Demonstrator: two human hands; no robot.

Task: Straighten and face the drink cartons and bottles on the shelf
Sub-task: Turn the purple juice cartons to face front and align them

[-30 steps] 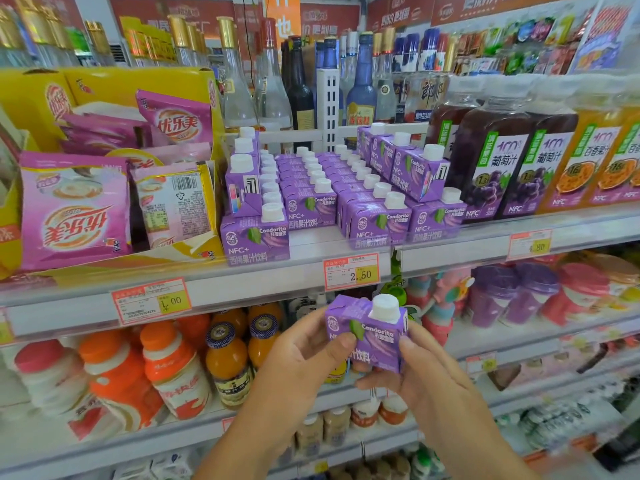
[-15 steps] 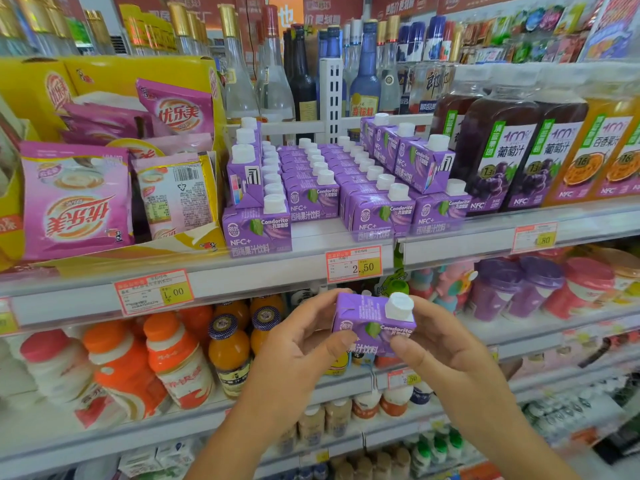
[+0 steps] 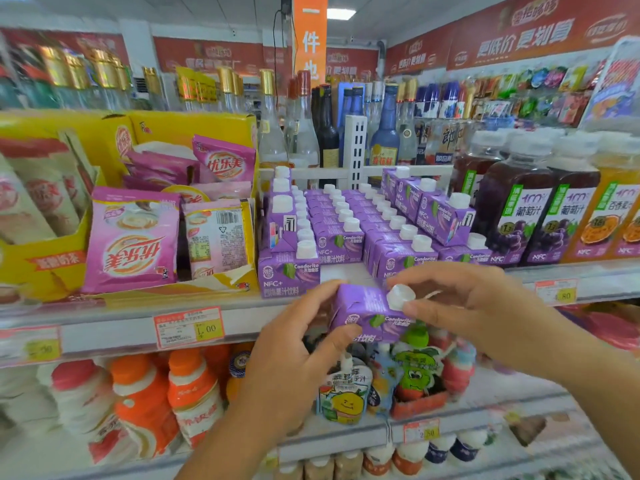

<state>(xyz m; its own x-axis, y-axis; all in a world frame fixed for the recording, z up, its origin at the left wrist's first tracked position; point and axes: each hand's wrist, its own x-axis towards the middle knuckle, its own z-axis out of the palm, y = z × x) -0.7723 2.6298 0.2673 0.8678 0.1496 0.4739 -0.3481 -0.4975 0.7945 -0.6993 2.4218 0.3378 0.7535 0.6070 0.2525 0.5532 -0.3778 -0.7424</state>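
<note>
Shop shelf [image 3: 114,327] stocked; left hand [image 3: 294,362] and right hand [image 3: 460,306] both grip purple carton [image 3: 367,311] at shelf edge.

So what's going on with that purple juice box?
A person is tidying a shop shelf. Both hands hold one purple carton in front of the shelf's edge: the left hand grips its left side, and the right hand pinches it by the white cap. Just behind it, the front row of matching cartons has a gap, so it probably goes there. It is not yet on the shelf.
</note>
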